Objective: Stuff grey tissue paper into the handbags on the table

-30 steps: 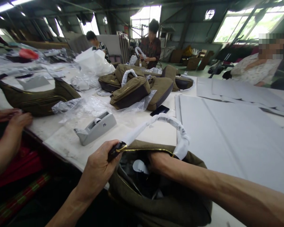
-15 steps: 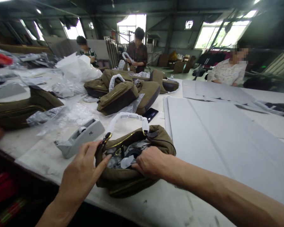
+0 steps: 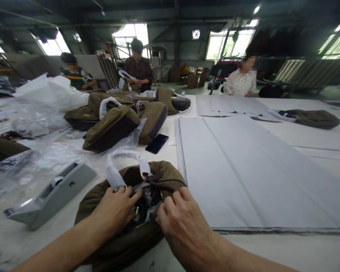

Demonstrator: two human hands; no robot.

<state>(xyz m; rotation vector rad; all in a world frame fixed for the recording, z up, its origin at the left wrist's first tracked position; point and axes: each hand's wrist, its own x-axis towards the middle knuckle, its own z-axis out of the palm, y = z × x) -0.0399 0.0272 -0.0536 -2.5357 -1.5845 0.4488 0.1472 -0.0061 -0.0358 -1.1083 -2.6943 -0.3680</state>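
A brown bag (image 3: 124, 243) is sitting on the near part of the white tabletop (image 3: 272, 247), its mouth gaping upward, just left of the large grey sheets (image 3: 243, 170), with a tape dispenser (image 3: 56, 196) standing on its other side. The left hand (image 3: 115, 207) is resting at the left of the mouth, near the base of the white-wrapped handle (image 3: 113, 172); its fingers are slightly parted, and I cannot tell whether they are gripping the rim. The right hand (image 3: 184, 221) is curling its fingers close together at the right of the mouth, their tips hidden, so I cannot tell what they are pinching, if anything.

The bag is creasing and slumping, so I am judging it soft and fairly light, likely folding wherever it is pressed. A dark coiled strap (image 3: 142, 211) is showing inside, probably springy. The edge along the gold zip (image 3: 140, 226) is looking firmest for pinching; for lifting, I am favouring the handle, held gently, as its wrapping may be slippery and easily torn.
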